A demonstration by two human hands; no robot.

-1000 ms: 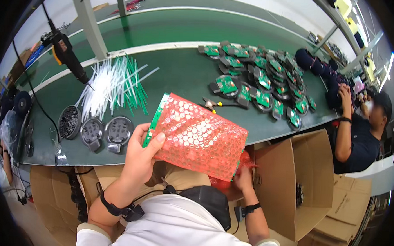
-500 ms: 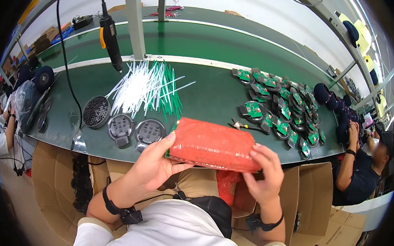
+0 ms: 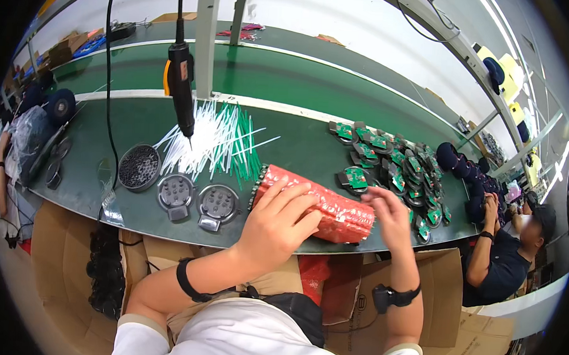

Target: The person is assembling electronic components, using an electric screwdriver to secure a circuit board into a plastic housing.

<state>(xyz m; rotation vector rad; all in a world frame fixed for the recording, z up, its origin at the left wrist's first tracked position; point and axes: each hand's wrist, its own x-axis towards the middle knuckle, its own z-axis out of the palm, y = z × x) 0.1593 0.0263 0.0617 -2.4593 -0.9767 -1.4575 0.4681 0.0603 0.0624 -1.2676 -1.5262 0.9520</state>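
A red bubble-wrapped bundle (image 3: 346, 219) lies tilted at the front edge of the workbench, with a row of board edges showing at its left end. My left hand (image 3: 276, 225) rests across its top, fingers spread and laid flat; its thumb is mostly hidden. Just past the bundle's right end is my right hand (image 3: 389, 220), fingers apart and slightly bent, holding nothing. Two round dark housings (image 3: 176, 197) sit left of the bundle, beside a round tub of small black parts (image 3: 139, 167).
White and green strips (image 3: 207, 133) lie piled behind the tub, under a hanging electric screwdriver (image 3: 182, 87). Many housings with green circuit boards (image 3: 396, 163) cover the bench's right side. Cardboard boxes (image 3: 413, 291) stand below the front edge. A co-worker (image 3: 503, 250) sits at right.
The bundle has gone from being held up between both hands to lying on the bench edge. My left hand shifted from its left end onto its top; my right hand came off its right end.
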